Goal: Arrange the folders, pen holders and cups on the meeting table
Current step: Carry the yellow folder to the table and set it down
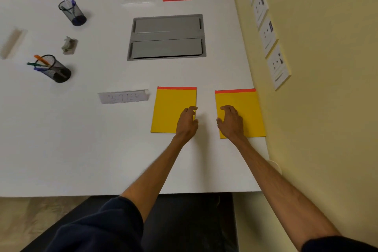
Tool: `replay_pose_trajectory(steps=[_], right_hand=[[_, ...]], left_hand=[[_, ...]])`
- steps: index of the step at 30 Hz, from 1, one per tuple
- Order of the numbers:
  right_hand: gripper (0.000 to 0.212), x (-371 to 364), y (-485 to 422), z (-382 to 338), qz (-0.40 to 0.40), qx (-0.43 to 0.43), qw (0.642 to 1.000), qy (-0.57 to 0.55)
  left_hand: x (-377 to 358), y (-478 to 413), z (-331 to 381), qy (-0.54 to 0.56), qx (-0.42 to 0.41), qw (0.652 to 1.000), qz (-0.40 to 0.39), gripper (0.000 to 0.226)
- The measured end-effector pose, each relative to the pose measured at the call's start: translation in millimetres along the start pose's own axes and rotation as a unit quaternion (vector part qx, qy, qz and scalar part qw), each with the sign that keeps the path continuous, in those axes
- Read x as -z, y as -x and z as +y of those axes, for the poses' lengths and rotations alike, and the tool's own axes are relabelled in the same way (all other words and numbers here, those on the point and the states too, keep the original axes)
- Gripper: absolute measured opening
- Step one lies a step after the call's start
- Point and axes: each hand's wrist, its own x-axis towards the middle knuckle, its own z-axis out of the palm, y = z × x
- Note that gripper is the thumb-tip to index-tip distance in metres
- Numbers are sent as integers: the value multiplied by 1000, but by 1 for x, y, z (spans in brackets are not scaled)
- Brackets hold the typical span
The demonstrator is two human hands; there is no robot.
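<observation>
Both hands are down on the surface point(98, 149) at lower centre. The left hand point(187, 121) sits on the right edge of the left folder point(169, 112); whether it pinches that edge or only presses, I cannot tell. The right hand point(230, 120) is released, fingertips resting on the right folder point(250, 112). Best play here looks like sliding, not lifting: keep the red strips level, even the gap, and watch that right folder, which is already at the surface's right edge. The pen holders point(55, 69) wait at left, no cups in sight.
</observation>
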Motion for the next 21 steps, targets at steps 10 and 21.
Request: replay_pose_trajectory(steps=[10,21], right_hand=[[48,-12,9,-71,-17,31,999,-36],[56,-47,11,-104,-78,9,995,-61]], left_hand=[[80,4,-39,11,10,999,46,36],[119,18,-103,13,71,997,40,39]])
